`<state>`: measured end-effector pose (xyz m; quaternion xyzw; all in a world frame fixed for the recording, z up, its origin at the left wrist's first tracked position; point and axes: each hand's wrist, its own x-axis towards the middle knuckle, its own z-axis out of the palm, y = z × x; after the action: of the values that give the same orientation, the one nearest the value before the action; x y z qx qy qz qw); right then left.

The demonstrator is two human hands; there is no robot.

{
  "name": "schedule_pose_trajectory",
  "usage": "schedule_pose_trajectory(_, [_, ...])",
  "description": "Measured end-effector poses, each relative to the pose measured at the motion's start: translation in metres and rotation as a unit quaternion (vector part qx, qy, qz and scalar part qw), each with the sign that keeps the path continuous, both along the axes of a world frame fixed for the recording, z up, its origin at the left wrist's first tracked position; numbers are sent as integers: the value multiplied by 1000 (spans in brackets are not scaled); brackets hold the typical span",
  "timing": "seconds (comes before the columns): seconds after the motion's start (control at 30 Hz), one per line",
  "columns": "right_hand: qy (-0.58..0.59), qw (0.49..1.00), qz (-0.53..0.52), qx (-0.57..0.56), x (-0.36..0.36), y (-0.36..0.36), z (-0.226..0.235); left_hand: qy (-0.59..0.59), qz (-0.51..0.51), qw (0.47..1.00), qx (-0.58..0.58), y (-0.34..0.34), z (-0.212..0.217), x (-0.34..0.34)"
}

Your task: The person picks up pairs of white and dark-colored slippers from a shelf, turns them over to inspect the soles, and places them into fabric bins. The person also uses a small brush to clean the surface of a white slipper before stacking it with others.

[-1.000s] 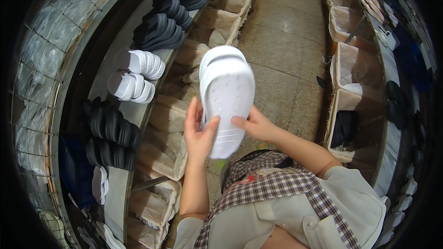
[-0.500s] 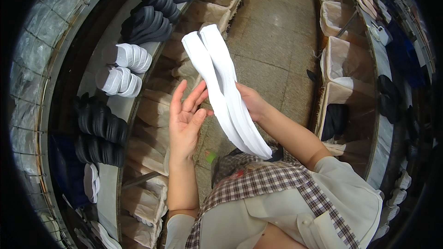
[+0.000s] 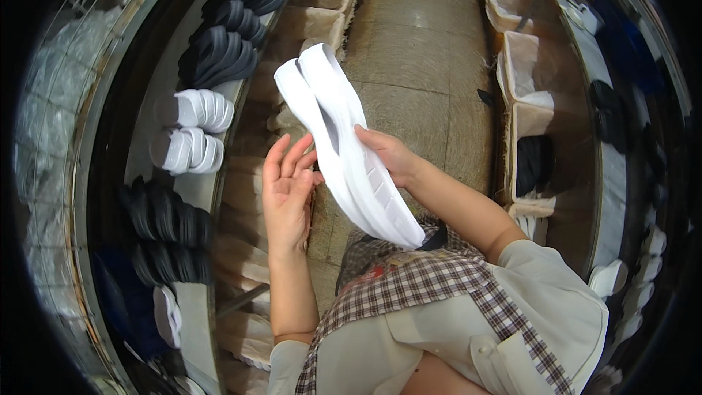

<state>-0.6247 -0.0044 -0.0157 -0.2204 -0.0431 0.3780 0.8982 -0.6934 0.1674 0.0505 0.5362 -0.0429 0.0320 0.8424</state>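
1 white foam clog (image 3: 344,139) is held edge-on in the right hand (image 3: 387,157), grip closed on its side; the left hand (image 3: 287,194) is open-palmed, touching, exposing the sole profile.

A narrow aisle of worn brown floor (image 3: 424,66) runs between long shelves (image 3: 183,190) stacked with dark and white footwear and lined with what seem fabric bins (image 3: 526,66).
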Motion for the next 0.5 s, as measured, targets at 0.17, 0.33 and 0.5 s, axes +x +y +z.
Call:
schedule_pose_trajectory(0.17, [-238, 906, -202, -285, -23, 2, 13, 9, -53, 994, 95, 17, -28, 25])
schedule_pose_trajectory(0.33, [-369, 645, -257, -618, -84, 14, 24, 116, -156, 980, 37, -9, -62, 48])
schedule_pose_trajectory(0.5, [-292, 687, -392, -537, -127, -1, 5, 92, -327, 938, -72, -49, -96, 45])
